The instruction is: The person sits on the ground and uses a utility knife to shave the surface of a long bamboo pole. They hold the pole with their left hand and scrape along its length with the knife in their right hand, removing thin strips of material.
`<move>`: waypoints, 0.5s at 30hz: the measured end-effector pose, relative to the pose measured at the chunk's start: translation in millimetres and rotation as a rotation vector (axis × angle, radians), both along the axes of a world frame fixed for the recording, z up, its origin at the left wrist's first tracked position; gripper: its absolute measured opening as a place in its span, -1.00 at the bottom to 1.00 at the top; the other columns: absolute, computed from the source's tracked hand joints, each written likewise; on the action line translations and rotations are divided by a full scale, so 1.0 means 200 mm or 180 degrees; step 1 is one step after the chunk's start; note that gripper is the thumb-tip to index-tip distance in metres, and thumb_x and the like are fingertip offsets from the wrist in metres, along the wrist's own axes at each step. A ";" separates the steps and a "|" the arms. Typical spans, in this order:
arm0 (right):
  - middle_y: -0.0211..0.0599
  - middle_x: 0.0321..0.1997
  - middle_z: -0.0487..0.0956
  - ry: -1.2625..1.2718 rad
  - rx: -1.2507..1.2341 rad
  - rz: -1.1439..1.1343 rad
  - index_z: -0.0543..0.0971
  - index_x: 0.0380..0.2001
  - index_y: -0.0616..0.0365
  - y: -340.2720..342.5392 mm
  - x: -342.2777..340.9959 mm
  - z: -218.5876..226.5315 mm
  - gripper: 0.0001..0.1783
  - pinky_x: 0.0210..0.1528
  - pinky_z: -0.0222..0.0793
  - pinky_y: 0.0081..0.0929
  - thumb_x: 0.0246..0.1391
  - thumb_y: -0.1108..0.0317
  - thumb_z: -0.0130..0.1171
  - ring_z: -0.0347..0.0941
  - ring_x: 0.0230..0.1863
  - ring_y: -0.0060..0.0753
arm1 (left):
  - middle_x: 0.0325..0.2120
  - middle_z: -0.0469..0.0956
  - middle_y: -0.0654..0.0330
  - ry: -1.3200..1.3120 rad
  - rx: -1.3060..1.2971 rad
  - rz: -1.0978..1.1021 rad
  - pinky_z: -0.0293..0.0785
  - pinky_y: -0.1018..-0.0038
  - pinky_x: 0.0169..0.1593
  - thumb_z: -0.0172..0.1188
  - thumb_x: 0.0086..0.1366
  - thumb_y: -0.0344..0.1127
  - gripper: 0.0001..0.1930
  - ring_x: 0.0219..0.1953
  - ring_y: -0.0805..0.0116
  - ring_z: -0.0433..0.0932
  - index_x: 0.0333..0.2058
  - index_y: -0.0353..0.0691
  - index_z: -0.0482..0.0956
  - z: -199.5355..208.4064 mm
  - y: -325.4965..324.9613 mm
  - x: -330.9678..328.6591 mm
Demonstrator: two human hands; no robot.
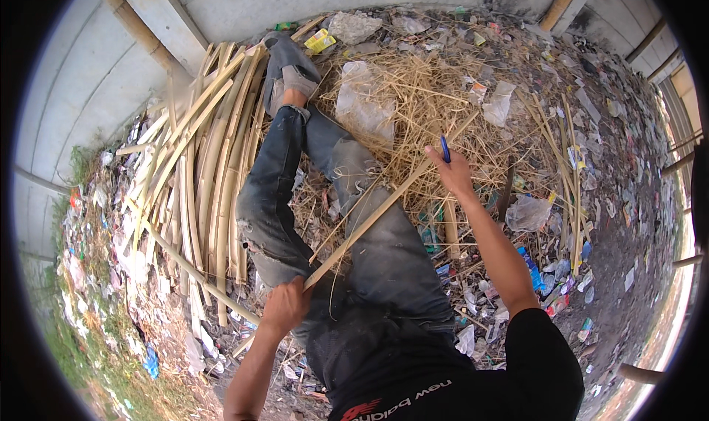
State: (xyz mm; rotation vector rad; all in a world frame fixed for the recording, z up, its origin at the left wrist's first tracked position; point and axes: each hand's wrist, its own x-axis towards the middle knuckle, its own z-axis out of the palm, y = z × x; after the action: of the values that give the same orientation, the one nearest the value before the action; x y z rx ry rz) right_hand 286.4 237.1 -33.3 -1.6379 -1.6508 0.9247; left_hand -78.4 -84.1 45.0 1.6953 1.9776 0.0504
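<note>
A long, pale bamboo strip (367,225) slants across my thighs, from my lap up to the right. My left hand (286,306) is closed around its near end, and a short piece of strip shows below the fist. Farther along, my right hand (453,173) is closed with its fingertips against the strip. From that hand sticks up a slim blue object (445,149), like a handle or pen; its lower part is hidden in the grip. Thin shavings (358,199) hang beside the strip. Under its far end lies a heap of straw-coloured bamboo shavings (421,103).
Split bamboo lengths (221,177) are piled left of my outstretched legs (277,177). More thin strips (572,177) lie at the right. Litter (528,214) covers the ground around me. A grey panel wall (295,4) with bamboo poles (136,26) closes off the far side.
</note>
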 end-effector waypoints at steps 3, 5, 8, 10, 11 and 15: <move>-0.46 -0.71 0.32 0.0190 -0.0093 0.0009 0.46 -0.65 0.17 -0.13 -0.17 0.02 -0.33 -0.51 0.16 -0.32 0.23 -0.17 0.38 0.22 -0.64 -0.46 | -0.51 0.61 -0.30 -0.0083 -0.0002 0.0033 0.55 -0.21 -0.23 0.16 0.48 -0.12 -0.71 -0.35 -0.42 0.63 -0.23 -0.27 0.49 -0.03 0.05 0.07; -0.41 -0.72 0.35 0.0177 -0.0084 -0.0033 0.48 -0.63 0.21 -0.20 -0.21 0.02 -0.34 -0.51 0.18 -0.28 0.24 -0.17 0.37 0.25 -0.65 -0.41 | -0.50 0.61 -0.29 -0.0089 0.0009 0.0035 0.55 -0.20 -0.23 0.16 0.47 -0.11 -0.71 -0.34 -0.42 0.63 -0.23 -0.26 0.48 -0.03 0.06 0.10; -0.38 -0.73 0.36 -0.0105 0.0114 -0.0007 0.48 -0.64 0.24 -0.30 -0.23 0.01 -0.32 -0.50 0.20 -0.27 0.23 -0.16 0.37 0.28 -0.65 -0.39 | -0.49 0.62 -0.26 0.0006 0.0085 0.0013 0.55 -0.20 -0.23 0.17 0.47 -0.10 -0.70 -0.34 -0.41 0.64 -0.24 -0.26 0.48 -0.04 0.05 0.12; -0.37 -0.72 0.37 0.0132 0.0024 0.0064 0.48 -0.64 0.23 -0.38 -0.24 -0.03 -0.32 -0.50 0.21 -0.28 0.22 -0.18 0.38 0.28 -0.65 -0.39 | -0.50 0.62 -0.25 0.0020 0.0130 0.0014 0.55 -0.20 -0.23 0.17 0.47 -0.09 -0.69 -0.34 -0.41 0.64 -0.24 -0.27 0.48 -0.04 0.06 0.13; -0.37 -0.72 0.37 0.0256 -0.0017 0.0099 0.48 -0.64 0.23 -0.42 -0.26 -0.03 -0.31 -0.50 0.21 -0.28 0.21 -0.19 0.39 0.28 -0.64 -0.39 | -0.49 0.63 -0.25 -0.0024 0.0084 0.0020 0.55 -0.20 -0.22 0.16 0.47 -0.09 -0.69 -0.33 -0.41 0.64 -0.24 -0.27 0.48 -0.04 0.07 0.14; -0.37 -0.70 0.37 0.0260 0.0036 0.0300 0.48 -0.65 0.22 -0.54 -0.38 0.07 -0.29 -0.49 0.26 -0.32 0.16 -0.23 0.42 0.29 -0.63 -0.40 | -0.45 0.64 -0.28 -0.0129 -0.0017 0.0071 0.56 -0.21 -0.17 0.15 0.47 -0.09 -0.68 -0.30 -0.42 0.65 -0.22 -0.30 0.48 -0.02 0.12 0.20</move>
State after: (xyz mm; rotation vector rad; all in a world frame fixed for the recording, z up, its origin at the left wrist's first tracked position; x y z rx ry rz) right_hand 211.2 128.2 -18.7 -1.5058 -1.6861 1.0134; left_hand -38.9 -60.7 40.5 1.6562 1.9652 0.0868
